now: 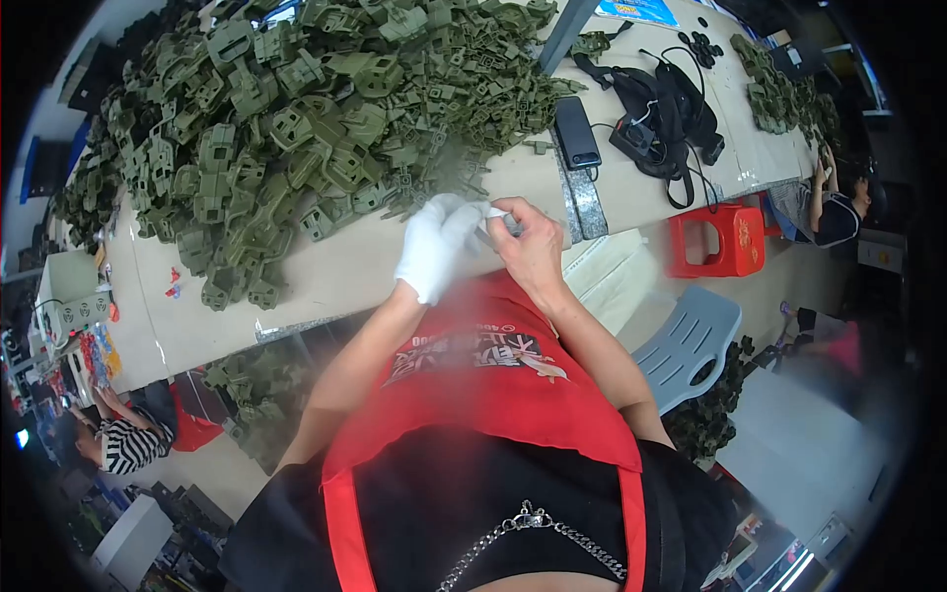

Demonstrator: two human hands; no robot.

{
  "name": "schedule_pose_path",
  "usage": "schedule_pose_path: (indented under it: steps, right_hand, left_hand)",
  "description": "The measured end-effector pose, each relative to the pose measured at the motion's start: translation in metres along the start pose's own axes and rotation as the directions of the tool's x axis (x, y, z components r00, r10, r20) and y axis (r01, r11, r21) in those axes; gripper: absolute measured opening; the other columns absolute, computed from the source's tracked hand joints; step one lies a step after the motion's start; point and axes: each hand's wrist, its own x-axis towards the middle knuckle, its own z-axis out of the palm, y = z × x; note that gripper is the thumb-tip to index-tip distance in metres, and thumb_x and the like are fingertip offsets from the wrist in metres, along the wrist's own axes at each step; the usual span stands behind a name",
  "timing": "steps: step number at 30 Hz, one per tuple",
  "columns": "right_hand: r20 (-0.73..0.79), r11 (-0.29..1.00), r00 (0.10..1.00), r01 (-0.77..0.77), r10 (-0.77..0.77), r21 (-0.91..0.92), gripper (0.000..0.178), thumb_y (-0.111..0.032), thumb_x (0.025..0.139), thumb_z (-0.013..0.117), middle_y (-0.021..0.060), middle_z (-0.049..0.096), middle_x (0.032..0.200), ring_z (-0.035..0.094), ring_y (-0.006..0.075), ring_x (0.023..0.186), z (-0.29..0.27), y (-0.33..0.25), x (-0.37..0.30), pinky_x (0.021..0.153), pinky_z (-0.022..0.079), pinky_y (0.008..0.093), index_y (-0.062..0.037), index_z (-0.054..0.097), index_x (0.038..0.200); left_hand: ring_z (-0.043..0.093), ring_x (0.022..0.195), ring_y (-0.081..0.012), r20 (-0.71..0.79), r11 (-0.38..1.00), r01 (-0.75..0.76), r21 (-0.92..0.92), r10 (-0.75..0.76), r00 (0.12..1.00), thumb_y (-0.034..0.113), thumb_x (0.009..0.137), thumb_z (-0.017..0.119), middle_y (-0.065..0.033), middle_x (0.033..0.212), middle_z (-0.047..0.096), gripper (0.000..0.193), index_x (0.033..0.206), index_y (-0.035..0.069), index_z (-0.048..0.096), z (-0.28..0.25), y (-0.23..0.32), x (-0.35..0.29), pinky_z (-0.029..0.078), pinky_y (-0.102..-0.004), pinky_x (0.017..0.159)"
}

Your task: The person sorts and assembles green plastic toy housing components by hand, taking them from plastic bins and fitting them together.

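Note:
My left hand [434, 242], in a white glove, is held over the table's near edge with its fingers bent and drawn together. Close to its fingertips, my bare right hand [533, 247] pinches a small white and grey bit [500, 219]. Whether that bit is part of a glove or a separate piece, I cannot make out. Both hands meet in front of the red apron [473, 365]. Just beyond them lies a large heap of olive-green moulded plastic parts [335, 138], bigger pieces at the left and smaller ones at the right.
Right of the heap lie a black phone-shaped device [577, 133] and black straps with cables [666, 118]. A red stool [720, 242] and a grey-blue plastic chair seat [691, 345] stand at the right. Other people sit at far left [133, 439] and far right [834, 212].

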Motion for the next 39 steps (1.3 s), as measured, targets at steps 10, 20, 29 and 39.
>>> schedule_pose_path:
  steps: [10,20,29,39]
  right_hand:
    - [0.380,0.685,0.828,-0.557,0.412,0.470,0.021,-0.015,0.082,0.061,0.0031,0.065,0.081,0.063,0.0142,0.073,-0.005,0.019,0.017,0.069,0.049,0.0274,-0.0015,0.067,0.097]
    - [0.747,0.380,0.638,-0.748,0.186,0.544,0.030,-0.019,0.086,0.065,0.0075,0.066,0.101,0.062,0.0151,0.092,0.001,0.012,0.017,0.080,0.049,0.0320,-0.0012,0.060,0.109]
    - [0.518,0.405,0.794,-0.608,0.319,0.683,0.024,-0.025,0.091,0.062,0.0027,0.067,0.093,0.062,0.0099,0.079,-0.013,0.016,0.039,0.074,0.048,0.0254,-0.0029,0.065,0.100]
    - [0.605,0.535,0.789,-0.560,0.110,0.632,0.019,-0.022,0.090,0.063,0.0011,0.064,0.092,0.058,0.0082,0.084,-0.015,-0.005,0.037,0.074,0.044,0.0246,-0.0044,0.063,0.097]
  left_hand:
    - [0.033,0.042,-0.0017,0.560,0.816,0.466,-0.343,-0.221,0.799,0.024,0.088,0.065,0.0037,0.068,0.056,0.017,0.092,0.008,0.059,-0.034,0.006,0.013,0.026,-0.0205,0.041]
    - [0.043,0.053,-0.0045,0.166,0.877,0.413,-0.246,-0.382,0.909,0.025,0.086,0.065,0.0051,0.069,0.057,0.016,0.095,0.011,0.065,-0.054,0.005,0.029,0.031,-0.0200,0.045]
    - [0.055,0.065,-0.0058,0.102,0.957,0.189,0.218,-0.215,0.971,0.035,0.078,0.073,-0.0013,0.075,0.065,0.034,0.096,0.006,0.068,-0.052,0.057,0.028,0.041,-0.0204,0.054]
    - [0.040,0.045,-0.0040,0.342,0.772,0.440,-0.459,-0.303,0.889,0.014,0.086,0.066,0.0030,0.066,0.056,0.012,0.092,0.009,0.057,-0.041,0.031,0.034,0.029,-0.0191,0.040]
